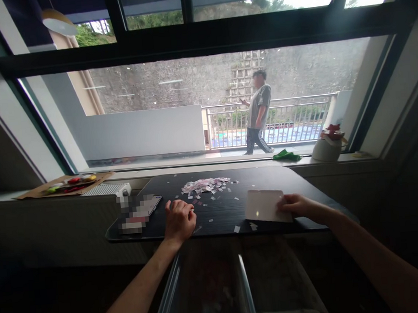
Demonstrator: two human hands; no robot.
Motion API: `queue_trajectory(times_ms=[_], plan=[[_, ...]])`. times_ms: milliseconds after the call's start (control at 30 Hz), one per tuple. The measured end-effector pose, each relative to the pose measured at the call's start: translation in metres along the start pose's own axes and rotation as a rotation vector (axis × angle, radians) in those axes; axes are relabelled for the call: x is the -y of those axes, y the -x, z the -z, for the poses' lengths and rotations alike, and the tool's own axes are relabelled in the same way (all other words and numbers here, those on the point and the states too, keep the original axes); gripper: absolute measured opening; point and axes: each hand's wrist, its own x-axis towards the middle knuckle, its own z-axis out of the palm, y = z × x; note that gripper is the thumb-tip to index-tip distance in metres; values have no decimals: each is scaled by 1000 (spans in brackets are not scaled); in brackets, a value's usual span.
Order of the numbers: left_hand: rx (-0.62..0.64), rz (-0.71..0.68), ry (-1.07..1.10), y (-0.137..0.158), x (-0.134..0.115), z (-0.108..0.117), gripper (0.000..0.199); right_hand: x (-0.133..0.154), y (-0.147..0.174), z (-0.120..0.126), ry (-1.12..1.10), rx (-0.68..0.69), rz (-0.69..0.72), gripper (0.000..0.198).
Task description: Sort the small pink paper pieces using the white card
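My right hand [293, 206] grips the right edge of a glossy white flat rectangular piece [261, 205] with rounded corners, tilted up over the right side of the dark table [221, 218]. Whether it is a plate or a lid, I cannot tell. My left hand [179, 219] is by the table's front left, fingers curled in; what they hold, if anything, is hidden. Beyond it lies a heap of small pale paper scraps [207, 185]. Loose scraps are scattered around the heap, and a few lie near the front edge, one of them a white scrap [237, 229].
A phone-like, blurred-out object [143, 213] lies at the table's left. Below the front edge is a clear plastic bin [246, 284]. On the sill are a green cloth [286, 155], a white pot [327, 148] and brown paper [34, 191]. A person [259, 111] walks outside the window.
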Motion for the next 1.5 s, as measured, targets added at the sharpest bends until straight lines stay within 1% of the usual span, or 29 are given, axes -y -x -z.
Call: queue_trajectory(times_ms=[233, 433, 500, 600, 667, 700, 767, 900, 1067, 1133, 1200, 1300, 1400, 1500], plan=[[-13, -10, 4, 0, 0, -1, 17, -1, 13, -1, -7, 69, -17, 27], [-22, -10, 15, 0, -1, 0, 16, -4, 18, 6, -58, 102, -38, 27], [-18, -5, 12, 0, -1, 0, 16, -2, 12, 5, -83, 46, -16, 24], [-5, 1, 10, 0, 0, 0, 16, 5, -7, -6, -140, -155, 69, 15], [1, 3, 17, 1, 0, -1, 16, 12, -22, -18, -139, -267, 88, 11], [2, 4, 20, 1, 0, -1, 16, 15, -29, -24, -127, -297, 89, 11], [1, 4, 22, 1, 1, -1, 16, 19, -39, -32, -104, -307, 83, 13], [-1, 7, 20, 1, 0, -2, 16, 21, -40, -37, -69, -220, 47, 12], [0, 13, 26, 0, -2, 0, 16, 17, -21, -28, -54, 12, -3, 14], [4, 17, 27, 0, -2, 1, 16, 13, -14, -23, -50, 62, -4, 17], [4, 18, 22, 0, -2, 1, 16, 11, -9, -19, -43, 83, 1, 18], [-1, 9, 15, 0, -2, 0, 15, 9, -4, -17, -38, 76, 5, 18], [-4, 5, 14, 1, -1, 0, 15, 9, -2, -23, -61, 62, 3, 20], [-1, 5, 12, 1, -1, 0, 15, 10, -2, -31, -95, 99, 26, 24]])
